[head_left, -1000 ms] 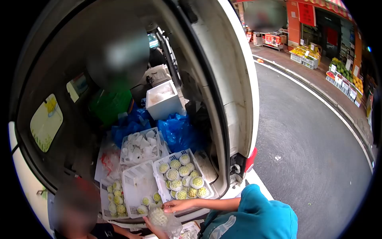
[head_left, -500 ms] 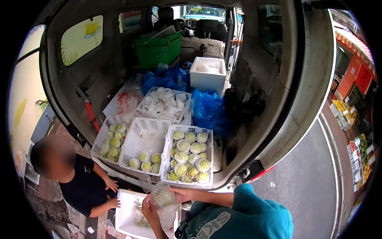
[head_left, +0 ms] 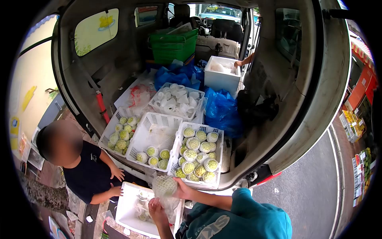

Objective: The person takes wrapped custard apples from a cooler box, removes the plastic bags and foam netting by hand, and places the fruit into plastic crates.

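The right hand (head_left: 183, 189) curls against a netted fruit (head_left: 164, 186); the left hand (head_left: 159, 214), nearly closed, pinches clear plastic (head_left: 169, 204). Looks like wrap-handling, calling for steady support.

White-netted pale green fruit (head_left: 164, 185), teal shirt (head_left: 258, 217)

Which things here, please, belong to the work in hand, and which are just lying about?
Apparently in use:
pale-green fruit in white foam netting, held
clear plastic bag, held
three white rectangular plastic crates of green fruit

Seemingly lying about:
deep-green rectangular plastic crate
crumpled blue plastic bag
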Motion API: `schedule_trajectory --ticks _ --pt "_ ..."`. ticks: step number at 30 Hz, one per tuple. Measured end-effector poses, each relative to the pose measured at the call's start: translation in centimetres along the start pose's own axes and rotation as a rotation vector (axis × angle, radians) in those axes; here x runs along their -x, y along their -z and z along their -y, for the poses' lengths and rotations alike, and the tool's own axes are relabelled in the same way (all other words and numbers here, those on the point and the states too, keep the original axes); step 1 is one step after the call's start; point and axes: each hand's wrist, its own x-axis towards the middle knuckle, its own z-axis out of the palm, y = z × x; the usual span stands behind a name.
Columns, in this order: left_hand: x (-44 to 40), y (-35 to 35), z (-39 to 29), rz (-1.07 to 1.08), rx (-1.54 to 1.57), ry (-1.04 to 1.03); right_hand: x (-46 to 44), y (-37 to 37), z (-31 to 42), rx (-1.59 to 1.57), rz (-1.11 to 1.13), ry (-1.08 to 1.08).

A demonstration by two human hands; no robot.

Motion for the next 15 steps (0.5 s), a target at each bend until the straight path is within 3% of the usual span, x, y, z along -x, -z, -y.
schedule_trajectory --ticks 3,5,8,12,15 --pt "1.1 -0.4 -0.3 -0.061 -0.117 0.050 0.0 1.1 0.9 0.019 -0.023 0.020" --pt "1.8 -0.2 -1.1 -0.080 -0.219 0.000 0.2 2.4 1.7 -0.175 0.375 -0.099" --pt "2.4 0.5 -2.8 -0.072 -0.371 -0.078 1.0 1.0 2.8 -0.073 0.404 -0.011" --pt "3.9 0.2 -5.9 0.027 -0.531 -0.141 2.1 1.1 2.9 -0.118 0.406 -0.072" --pt "4.3 0.1 -7.2 0.078 -0.614 -0.268 3.2 2.3 2.7 0.086 0.456 -0.095"
